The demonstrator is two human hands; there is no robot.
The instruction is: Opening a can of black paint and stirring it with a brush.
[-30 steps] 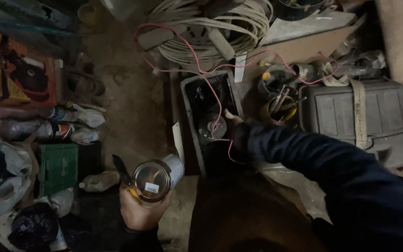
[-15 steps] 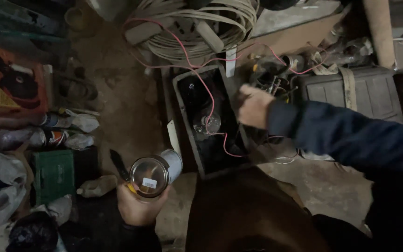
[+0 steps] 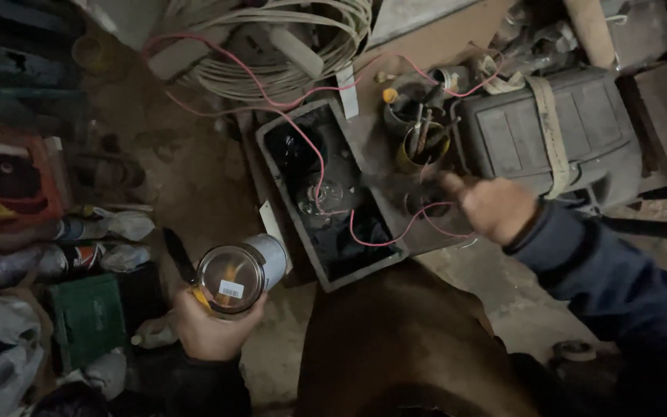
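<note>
My left hand (image 3: pixel 210 328) grips a round tin can (image 3: pixel 237 274) with a shiny lid, tipped toward me. The same hand pins a yellow-handled knife (image 3: pixel 177 255) with a dark blade beside it. My right hand (image 3: pixel 496 208), in a dark blue sleeve, hovers with curled fingers and one fingertip out, just right of a small dark can (image 3: pixel 426 205). It is blurred and I see nothing held in it. A thin pink wire (image 3: pixel 314 154) loops past it into a dark rectangular tray (image 3: pixel 287 123), where a clear glass bulb (image 3: pixel 326 193) lies.
A yellow can of tools (image 3: pixel 422 147) stands by a grey strapped case (image 3: pixel 550 139). A coil of pale cable (image 3: pixel 287 46) lies at the top. Bottles (image 3: pixel 94 228), a green box (image 3: pixel 86 316) and bags crowd the left. My knee (image 3: pixel 395 340) fills the bottom middle.
My right hand has left the dark tray and moved right toward the cans by the grey case. The left hand still holds the tin can and knife in place.
</note>
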